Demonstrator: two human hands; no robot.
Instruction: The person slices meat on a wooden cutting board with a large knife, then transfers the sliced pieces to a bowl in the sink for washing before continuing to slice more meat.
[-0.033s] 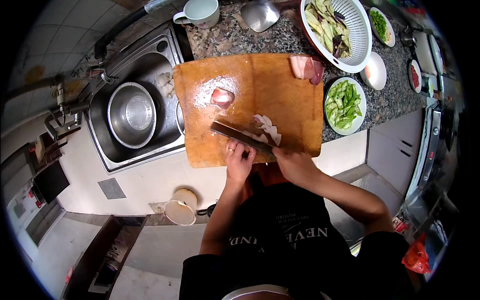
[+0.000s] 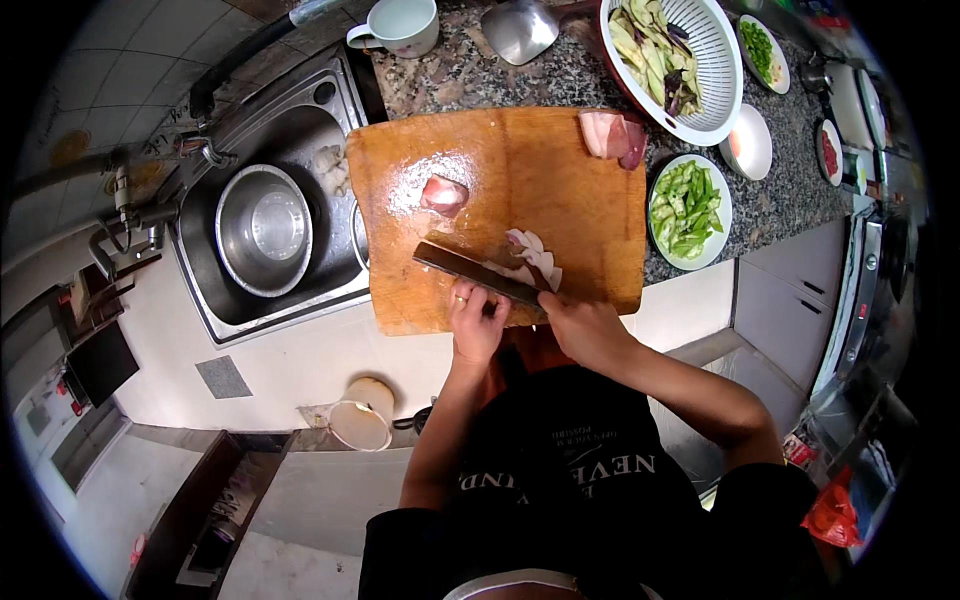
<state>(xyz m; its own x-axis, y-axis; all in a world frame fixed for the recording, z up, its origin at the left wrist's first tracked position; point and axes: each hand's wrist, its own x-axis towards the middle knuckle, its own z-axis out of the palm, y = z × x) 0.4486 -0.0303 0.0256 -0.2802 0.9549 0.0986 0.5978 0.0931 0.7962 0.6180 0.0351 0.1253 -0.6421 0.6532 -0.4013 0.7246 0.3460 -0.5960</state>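
Observation:
My right hand [image 2: 590,332] grips the handle of a cleaver [image 2: 470,271], whose broad dark blade slants leftward across the near part of a wooden cutting board [image 2: 540,175]. Curled up against the near side of the blade is my left hand [image 2: 477,325], its fingers bent; whatever they press on is hidden. Pale, thin meat slices [image 2: 540,257] lie just beyond the blade, some overlapping. A small chunk of raw meat [image 2: 444,196] sits on a wet, shiny patch farther left. Another piece of raw meat [image 2: 604,134] rests at the board's far right corner.
Left of the board is a steel sink [image 2: 330,128] with a metal basin [image 2: 263,230] in it. To the right stand a plate of cut green peppers [image 2: 687,212], a white bowl [image 2: 750,143] and a white colander [image 2: 722,75] of sliced eggplant. A cup [image 2: 402,27] and a metal spatula [image 2: 520,32] lie behind.
The cleaver has shifted slightly left and away from me, with my right hand following. My left hand stays nearly in place.

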